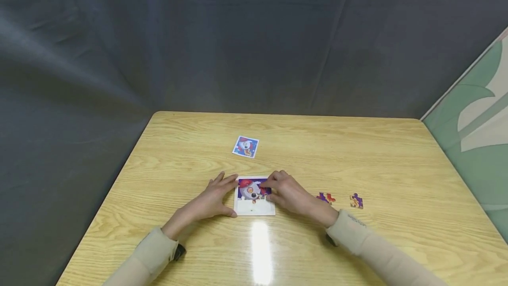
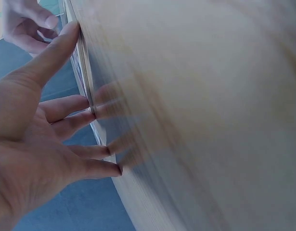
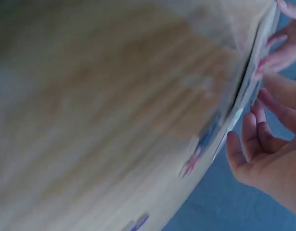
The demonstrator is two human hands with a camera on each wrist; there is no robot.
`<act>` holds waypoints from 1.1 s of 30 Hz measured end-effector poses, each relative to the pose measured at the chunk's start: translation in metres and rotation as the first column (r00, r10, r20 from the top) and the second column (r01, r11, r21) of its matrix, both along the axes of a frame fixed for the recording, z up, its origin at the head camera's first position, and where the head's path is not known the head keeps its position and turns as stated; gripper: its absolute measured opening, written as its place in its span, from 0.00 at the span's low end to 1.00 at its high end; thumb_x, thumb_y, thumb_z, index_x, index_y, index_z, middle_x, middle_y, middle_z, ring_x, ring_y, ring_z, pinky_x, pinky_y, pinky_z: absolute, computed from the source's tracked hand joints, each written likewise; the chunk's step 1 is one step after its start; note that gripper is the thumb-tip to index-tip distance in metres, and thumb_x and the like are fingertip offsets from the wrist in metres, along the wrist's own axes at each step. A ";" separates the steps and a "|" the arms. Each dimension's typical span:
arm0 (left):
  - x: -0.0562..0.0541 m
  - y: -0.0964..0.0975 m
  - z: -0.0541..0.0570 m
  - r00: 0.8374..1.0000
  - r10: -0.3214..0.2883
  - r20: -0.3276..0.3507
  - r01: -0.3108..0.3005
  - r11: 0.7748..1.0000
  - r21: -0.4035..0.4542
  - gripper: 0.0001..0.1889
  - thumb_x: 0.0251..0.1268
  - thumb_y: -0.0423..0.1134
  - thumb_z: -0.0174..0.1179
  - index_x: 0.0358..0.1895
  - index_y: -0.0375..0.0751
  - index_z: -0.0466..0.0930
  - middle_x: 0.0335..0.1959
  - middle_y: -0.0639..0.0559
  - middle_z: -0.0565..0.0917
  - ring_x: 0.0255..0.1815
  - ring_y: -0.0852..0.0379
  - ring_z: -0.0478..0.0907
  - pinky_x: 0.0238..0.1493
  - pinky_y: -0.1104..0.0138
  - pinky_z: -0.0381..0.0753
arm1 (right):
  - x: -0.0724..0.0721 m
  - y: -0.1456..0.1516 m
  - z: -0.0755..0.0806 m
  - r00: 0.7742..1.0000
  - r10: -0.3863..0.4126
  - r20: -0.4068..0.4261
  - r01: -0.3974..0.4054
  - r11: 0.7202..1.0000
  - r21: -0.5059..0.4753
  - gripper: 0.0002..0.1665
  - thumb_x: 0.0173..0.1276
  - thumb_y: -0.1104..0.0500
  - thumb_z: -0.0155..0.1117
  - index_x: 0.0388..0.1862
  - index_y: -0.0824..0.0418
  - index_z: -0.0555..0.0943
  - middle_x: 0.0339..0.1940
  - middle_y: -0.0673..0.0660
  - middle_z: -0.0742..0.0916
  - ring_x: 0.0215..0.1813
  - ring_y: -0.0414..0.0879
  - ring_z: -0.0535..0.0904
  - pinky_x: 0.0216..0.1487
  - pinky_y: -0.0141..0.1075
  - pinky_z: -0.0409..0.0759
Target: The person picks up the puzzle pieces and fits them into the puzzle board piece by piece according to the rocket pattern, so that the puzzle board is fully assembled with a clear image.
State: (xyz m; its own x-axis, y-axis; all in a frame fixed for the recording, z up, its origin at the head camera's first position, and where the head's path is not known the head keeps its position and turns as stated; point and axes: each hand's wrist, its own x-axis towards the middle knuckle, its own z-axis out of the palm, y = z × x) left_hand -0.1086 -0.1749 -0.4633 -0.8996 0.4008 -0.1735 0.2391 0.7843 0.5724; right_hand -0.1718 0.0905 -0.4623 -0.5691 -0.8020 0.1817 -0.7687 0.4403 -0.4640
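Note:
A small jigsaw puzzle in a white tray (image 1: 254,209) lies in front of me in the head view. Assembled pieces across its upper part show a grey animal with a red hat (image 1: 249,188); the lower part is bare white. Against the tray's left edge rests my left hand (image 1: 210,198), thumb at the lower corner and fingers at the upper one, also seen in the left wrist view. My right hand (image 1: 291,193) reaches over the tray's right side and pinches a puzzle piece (image 1: 264,191) between thumb and fingertips. The fingers mostly hide that piece.
Beyond the tray lies a small picture card (image 1: 245,146) with a similar animal. To the right are loose puzzle pieces (image 1: 325,197), partly behind my right forearm, and another loose piece (image 1: 356,200). A dark curtain (image 1: 254,43) hangs behind the wooden table (image 1: 190,144).

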 end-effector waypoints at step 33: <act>-0.001 0.003 0.001 1.000 0.011 -0.001 -0.011 1.000 -0.009 0.46 0.45 0.47 0.75 0.69 0.33 0.65 0.75 0.43 0.56 0.75 0.32 0.40 0.68 0.34 0.42 | 0.004 -0.010 -0.003 0.996 -0.027 -0.081 0.030 0.999 0.031 0.16 0.53 0.61 0.76 0.42 0.60 0.87 0.37 0.54 0.83 0.37 0.46 0.74 0.34 0.33 0.76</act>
